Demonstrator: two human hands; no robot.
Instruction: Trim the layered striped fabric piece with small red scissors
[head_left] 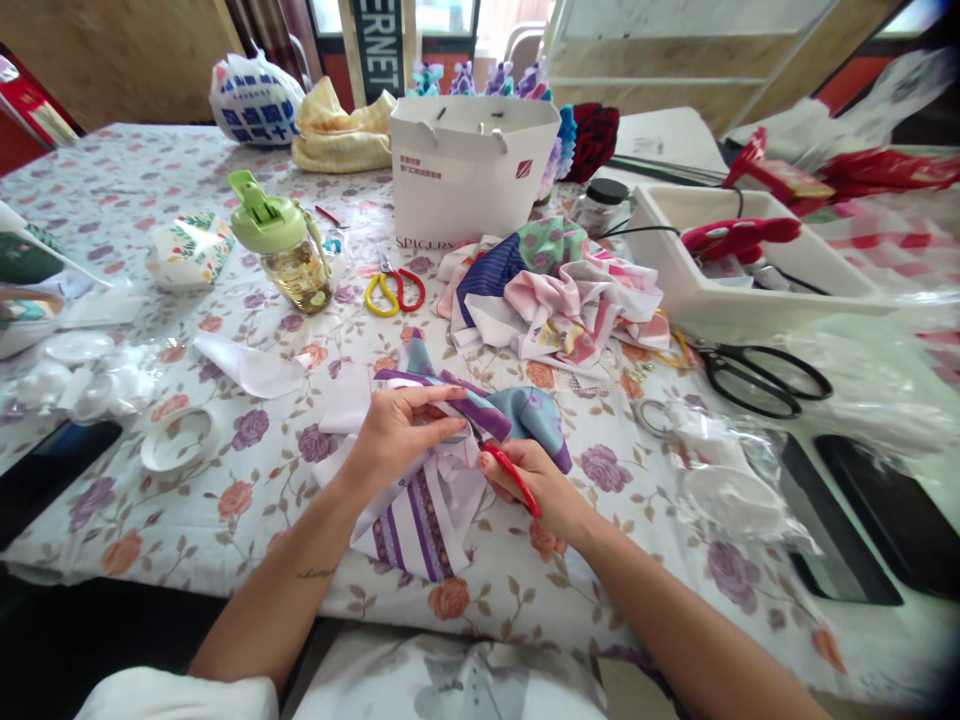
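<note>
My left hand [397, 432] pinches a piece of patterned cloth [431, 500], white with purple stripes and a blue-purple part, holding it just above the floral tablecloth. My right hand [541, 483] grips red-handled scissors [510, 472] whose blades are at the cloth's edge between the two hands. The blades are mostly hidden by the cloth. Both hands are closed around what they hold.
A pile of cloth scraps [559, 300] lies beyond my hands. Yellow-and-red scissors [394, 290], a green-lidded bottle [285, 250], a white paper bag [469, 170], black scissors [765, 378], a white tray [720, 290] and a tape roll [178, 438] stand around. Dark flat objects lie at the table's edges.
</note>
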